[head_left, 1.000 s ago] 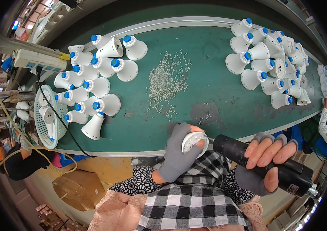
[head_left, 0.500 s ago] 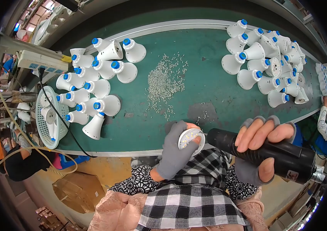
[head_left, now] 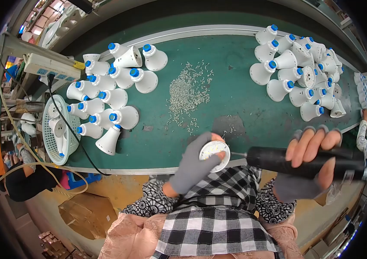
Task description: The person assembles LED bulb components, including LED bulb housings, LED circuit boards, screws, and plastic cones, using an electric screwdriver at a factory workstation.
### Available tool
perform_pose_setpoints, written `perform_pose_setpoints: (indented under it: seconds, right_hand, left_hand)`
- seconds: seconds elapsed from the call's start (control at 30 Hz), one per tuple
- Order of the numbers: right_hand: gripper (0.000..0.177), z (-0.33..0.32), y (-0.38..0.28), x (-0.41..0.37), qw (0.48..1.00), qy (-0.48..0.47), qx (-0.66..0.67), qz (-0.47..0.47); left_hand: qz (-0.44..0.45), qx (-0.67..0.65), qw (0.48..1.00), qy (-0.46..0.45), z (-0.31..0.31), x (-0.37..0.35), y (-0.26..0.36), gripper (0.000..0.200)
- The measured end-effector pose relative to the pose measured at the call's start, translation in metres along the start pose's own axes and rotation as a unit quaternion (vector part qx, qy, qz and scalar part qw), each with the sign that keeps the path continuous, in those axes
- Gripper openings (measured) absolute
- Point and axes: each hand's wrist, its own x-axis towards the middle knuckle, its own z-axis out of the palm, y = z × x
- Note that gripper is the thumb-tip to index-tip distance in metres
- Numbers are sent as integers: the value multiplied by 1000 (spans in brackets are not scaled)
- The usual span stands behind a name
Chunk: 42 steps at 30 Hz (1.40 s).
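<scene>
Currently the left hand point(head_left: 191, 166), in a grey fingerless glove, is wrapped around an LED bulb point(head_left: 214, 156) just below the middle of the frame, at the near edge of the green conveyor belt point(head_left: 235, 99). The bulb's round LED board faces up and to the right. The right hand point(head_left: 311, 162), gloved the same way, grips a black electric screwdriver point(head_left: 278, 159) at lower right. The tool lies almost level, with its thin bit reaching left to the rim of the board.

As I read it, this bulb is mid-fastening. The bit is at the board, but which screws are already seated is too small to tell. A loose heap of small screws point(head_left: 188, 97) lies on the belt just above the held bulb, so plenty of fasteners remain.

Much of the batch seems to be waiting. One cluster of white bulb housings point(head_left: 105, 95) with blue caps lies at upper left, and a second cluster of housings point(head_left: 300, 69) at upper right. Which cluster is finished and which is not, I cannot tell. A mesh basket point(head_left: 52, 142) at the left edge holds a few more pieces.
</scene>
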Motion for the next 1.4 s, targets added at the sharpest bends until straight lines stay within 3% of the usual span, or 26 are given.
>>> perform_pose_setpoints:
  seconds: [0.03,0.1,0.2,0.27,0.4,0.5,0.63,0.7,0.77,0.8,0.9,1.03,1.17,1.4]
  right_hand:
    - [31,-3,0,1,999,37,1,32]
    - [32,-14,11,-4,968,16,-192,161]
    - [52,-12,38,-20,892,-40,-219,393]
    - [47,-13,52,-30,882,-36,-172,437]
    - [41,-13,64,-34,881,28,-94,462]
    - [39,-3,70,-43,891,90,-67,439]
    - [40,8,77,-45,896,134,-21,422]
    - [38,7,78,-49,899,98,-15,427]
    - [39,4,75,-51,910,54,12,410]
    - [38,-1,68,-49,931,58,7,359]
    - [29,-20,44,-18,980,87,117,136]
    - [23,-41,32,5,992,130,-6,-3]
    - [21,-44,51,10,981,176,-51,-69]
    - [17,-45,73,15,966,217,-120,-72]
  left_hand:
    - [-9,-42,999,-30,-7,2,1,29]
    - [-23,-124,988,-92,-22,9,3,31]
    - [-12,-51,983,-175,-34,18,16,43]
    - [-28,-72,978,-194,-40,22,20,45]
    - [63,-121,987,-86,-32,23,21,68]
    - [170,-76,982,12,-11,18,2,69]
    - [90,-168,980,57,14,11,-10,70]
    - [32,-253,966,38,10,9,-4,67]
    - [43,-341,939,12,0,17,-8,61]
    - [-27,-447,894,26,-4,13,3,49]
    - [-78,-573,814,-57,-31,12,-3,44]
    - [-74,-442,893,-40,-37,5,-7,42]
    - [-67,-167,983,29,-20,-2,9,33]
    - [-60,-125,990,39,-14,0,5,31]
